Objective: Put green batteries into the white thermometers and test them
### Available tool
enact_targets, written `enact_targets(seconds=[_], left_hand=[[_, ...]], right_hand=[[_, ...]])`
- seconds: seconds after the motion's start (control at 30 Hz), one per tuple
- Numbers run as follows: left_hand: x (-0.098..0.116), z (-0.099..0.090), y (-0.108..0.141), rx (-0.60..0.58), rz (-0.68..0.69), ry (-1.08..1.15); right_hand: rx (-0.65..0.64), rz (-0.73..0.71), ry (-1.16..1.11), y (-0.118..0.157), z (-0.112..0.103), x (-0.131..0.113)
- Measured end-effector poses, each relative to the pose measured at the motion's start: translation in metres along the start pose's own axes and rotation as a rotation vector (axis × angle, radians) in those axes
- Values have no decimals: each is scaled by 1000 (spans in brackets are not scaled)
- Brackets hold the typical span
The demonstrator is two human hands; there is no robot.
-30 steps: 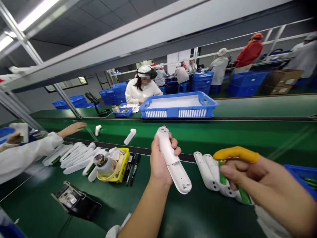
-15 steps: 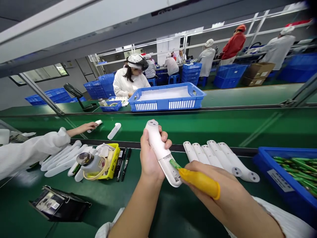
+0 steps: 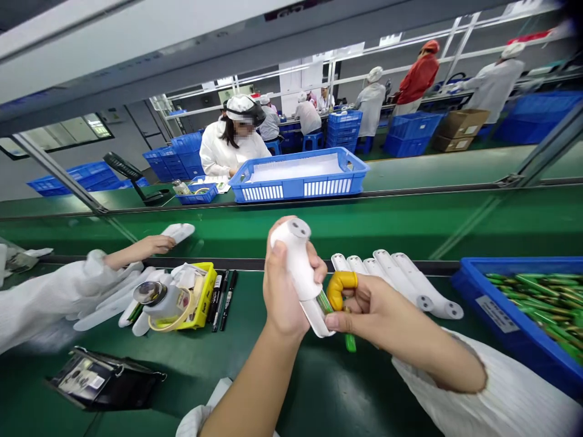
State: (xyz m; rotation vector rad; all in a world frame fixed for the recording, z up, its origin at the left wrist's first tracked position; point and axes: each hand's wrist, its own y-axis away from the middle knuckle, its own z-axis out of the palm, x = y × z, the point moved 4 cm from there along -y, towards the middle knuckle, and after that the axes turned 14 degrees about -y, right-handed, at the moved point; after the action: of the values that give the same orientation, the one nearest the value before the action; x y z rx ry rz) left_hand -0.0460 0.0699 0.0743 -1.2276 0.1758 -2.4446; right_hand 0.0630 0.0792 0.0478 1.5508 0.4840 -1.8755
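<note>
My left hand (image 3: 283,294) is wrapped round a white handheld device (image 3: 300,264), tilted with its two-hole end up. The battery compartment at its lower end is uncovered, and a green battery (image 3: 324,301) lies in it. My right hand (image 3: 371,303) touches the compartment's edge with its thumb, a yellow finger cot (image 3: 340,286) on one bent finger. Its curled fingers hold another green battery (image 3: 350,342), whose end sticks out below. Several similar white devices (image 3: 396,276) lie in a row behind my right hand.
A blue bin (image 3: 496,312) of green batteries stands at right. At left are a yellow basket (image 3: 207,297), markers (image 3: 228,300), a black holder (image 3: 104,379) and more white devices (image 3: 102,312). A co-worker's hand (image 3: 155,244) holds white parts over the green belt (image 3: 237,233). A blue tray (image 3: 296,189) stands beyond.
My left hand has turned the device more upright. My right fingers have moved from over the compartment to its right side and curled. The co-worker's hand has lifted white parts from the belt.
</note>
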Motion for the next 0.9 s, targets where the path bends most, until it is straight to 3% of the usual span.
enact_targets(seconds=[0.17,0.3,0.4,0.5,0.63,0.7,0.8,0.9], left_hand=[[-8,-5,-6,94,-60,101],[-12,-3,-4,107,-93,91],[-14,0,0,150,-135,55],[-13,-2,3,292,-176,-4],[-12,-11,6,472,-160,-11],[-11,-15,6,505,-93,-15],[-7,-14,4,399,4,-50],[-3,-3,1,96,35,-72]], right_hand=[[101,-225,-49,14,-20,-33],[198,-351,-55,19,-17,-35],[295,-456,164,19,-10,-29],[347,-602,498,23,-4,-30],[202,-696,776,24,9,-25],[203,-768,830,24,13,-22],[329,-869,797,24,9,-20],[413,-765,580,22,-6,-23]])
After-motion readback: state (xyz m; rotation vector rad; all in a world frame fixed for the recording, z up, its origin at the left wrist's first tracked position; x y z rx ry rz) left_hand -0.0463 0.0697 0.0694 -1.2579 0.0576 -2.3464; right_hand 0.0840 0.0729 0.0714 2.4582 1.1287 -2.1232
